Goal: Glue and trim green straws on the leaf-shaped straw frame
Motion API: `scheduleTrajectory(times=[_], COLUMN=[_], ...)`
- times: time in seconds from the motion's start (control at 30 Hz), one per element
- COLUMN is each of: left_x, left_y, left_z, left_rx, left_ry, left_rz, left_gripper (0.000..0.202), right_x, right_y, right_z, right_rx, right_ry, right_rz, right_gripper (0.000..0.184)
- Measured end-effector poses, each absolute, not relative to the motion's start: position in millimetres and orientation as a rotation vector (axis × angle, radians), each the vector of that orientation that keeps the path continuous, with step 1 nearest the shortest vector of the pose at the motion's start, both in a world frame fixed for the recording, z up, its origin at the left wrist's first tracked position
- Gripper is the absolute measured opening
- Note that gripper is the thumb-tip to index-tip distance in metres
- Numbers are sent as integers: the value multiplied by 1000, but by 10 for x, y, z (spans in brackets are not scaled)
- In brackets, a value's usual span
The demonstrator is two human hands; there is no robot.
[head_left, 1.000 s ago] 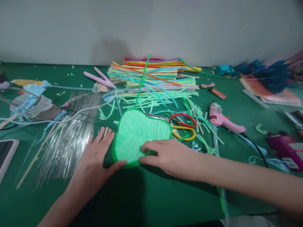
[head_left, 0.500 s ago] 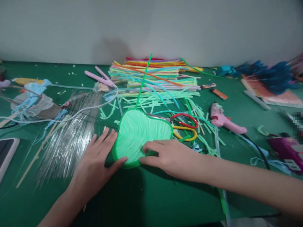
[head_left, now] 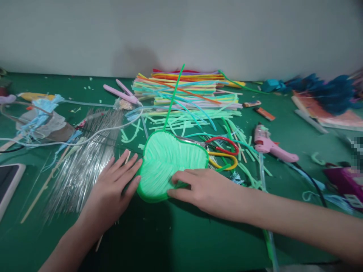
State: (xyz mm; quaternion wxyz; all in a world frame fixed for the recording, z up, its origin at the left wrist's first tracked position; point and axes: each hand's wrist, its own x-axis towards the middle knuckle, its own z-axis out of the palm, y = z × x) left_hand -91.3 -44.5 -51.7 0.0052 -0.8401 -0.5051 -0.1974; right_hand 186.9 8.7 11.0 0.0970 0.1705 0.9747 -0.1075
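A green pipe-cleaner leaf (head_left: 159, 162) with a darker rim and a long green stem (head_left: 174, 96) lies in front of me, its stem pointing away. My right hand (head_left: 195, 187) reaches in from the right with curled fingers over the leaf's lower right part, thumb and forefinger closed around its near edge. Flat on the left side, my left hand (head_left: 117, 183) has its fingers stretched out; the fingertips are at the leaf's left edge, and it holds nothing. Scissors (head_left: 222, 151) with one red and one yellow handle lie partly hidden under the leaf.
Colourful pipe cleaners (head_left: 184, 88) are piled at the back. Thin metal wires (head_left: 85, 166) spread on the left, near a phone (head_left: 10, 185). Pink pliers (head_left: 120, 92) lie behind. A pink glue gun (head_left: 273, 145) with a cord and a purple box (head_left: 343, 183) are on the right.
My left thumb has come off the leaf's lower left edge, and the left hand has drawn back slightly to the left. My right hand keeps its place on the leaf.
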Motion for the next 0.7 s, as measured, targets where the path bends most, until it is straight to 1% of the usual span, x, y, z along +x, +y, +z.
scheduleTrajectory(times=[0.2, 0.47, 0.7], left_x=[-878, -951, -980], left_y=[-434, -413, -420], left_z=[-486, -484, -488], left_rx=[-2690, -2765, -2772], left_ry=[-1628, -1573, -1582], left_rz=[-671, -602, -536], left_gripper=[46, 48, 52], right_x=[1881, 1915, 2159], right_y=[100, 110, 96], right_z=[91, 94, 120], right_rx=[513, 527, 590], right_ry=[2926, 2945, 3031], right_rz=[-328, -361, -398], right_gripper=[31, 36, 40])
